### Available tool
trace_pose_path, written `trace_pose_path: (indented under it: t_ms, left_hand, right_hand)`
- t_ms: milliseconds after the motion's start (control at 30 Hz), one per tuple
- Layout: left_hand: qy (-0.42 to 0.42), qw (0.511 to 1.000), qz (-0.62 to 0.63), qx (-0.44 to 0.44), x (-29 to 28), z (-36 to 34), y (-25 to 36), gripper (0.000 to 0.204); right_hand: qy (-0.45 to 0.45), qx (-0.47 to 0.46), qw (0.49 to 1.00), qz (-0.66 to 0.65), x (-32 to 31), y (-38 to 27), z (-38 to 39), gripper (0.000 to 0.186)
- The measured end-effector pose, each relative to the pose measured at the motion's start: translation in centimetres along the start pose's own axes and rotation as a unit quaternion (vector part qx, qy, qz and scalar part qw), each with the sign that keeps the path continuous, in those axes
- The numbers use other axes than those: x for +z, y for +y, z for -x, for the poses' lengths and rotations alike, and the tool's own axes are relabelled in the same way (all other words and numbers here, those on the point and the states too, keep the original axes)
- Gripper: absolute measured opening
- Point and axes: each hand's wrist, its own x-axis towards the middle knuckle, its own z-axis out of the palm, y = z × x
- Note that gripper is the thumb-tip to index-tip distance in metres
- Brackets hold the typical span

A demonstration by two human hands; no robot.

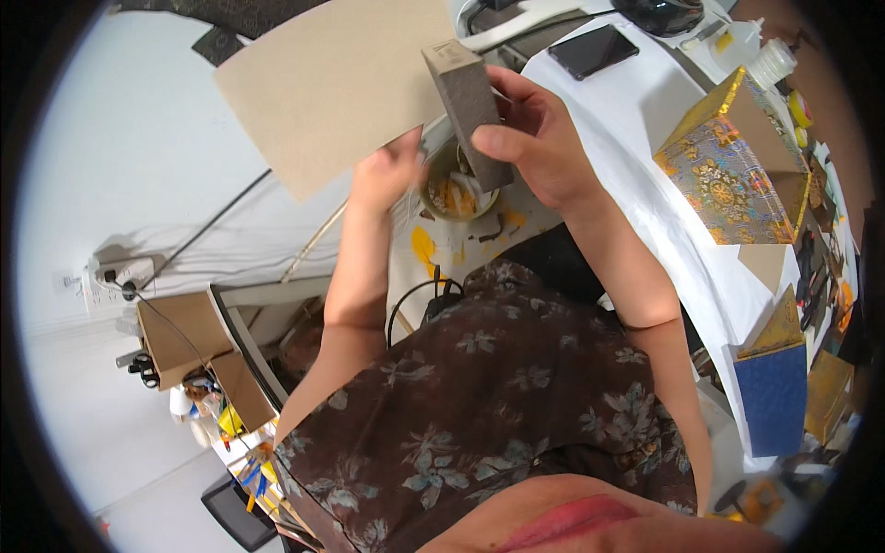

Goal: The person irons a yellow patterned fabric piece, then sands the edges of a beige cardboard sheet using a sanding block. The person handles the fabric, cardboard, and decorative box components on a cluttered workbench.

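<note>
My left hand pinches the lower right edge of a large beige sheet, which spreads up and to the left; its fingertips are slightly blurred. My right hand grips an upright, flat grey-brown block with a pale top end, thumb across its broad face. Behind and below the block is a round container holding yellowish and white bits, partly hidden by it. Orange smears mark the surface beside the container.
At right, white paper carries a phone, an ornate gold box and a blue-gold piece, with bottles and tools beyond. At left are a power strip with cables, cardboard boxes and cluttered supplies.
</note>
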Motion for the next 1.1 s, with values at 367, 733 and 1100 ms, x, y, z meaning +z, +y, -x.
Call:
trace_pose_path:
  t_ms: [367,733,1100]
  left_hand:
    - [0.168,0.983,-0.055,0.059,3.7,-2.0,0.0,0.042]
    - [0.183,0.982,-0.024,0.044,3.8,-1.4,1.3,0.044]
    - [0.164,0.985,-0.052,0.023,3.7,0.0,1.5,0.049]
  right_hand:
    - [-0.028,-0.349,0.791,0.502,-2.3,0.9,0.0,0.068]
    - [0.071,-0.36,0.739,0.566,-6.6,1.3,-0.9,0.065]
    - [-0.059,-0.389,0.714,0.58,-2.4,-2.5,-0.6,0.068]
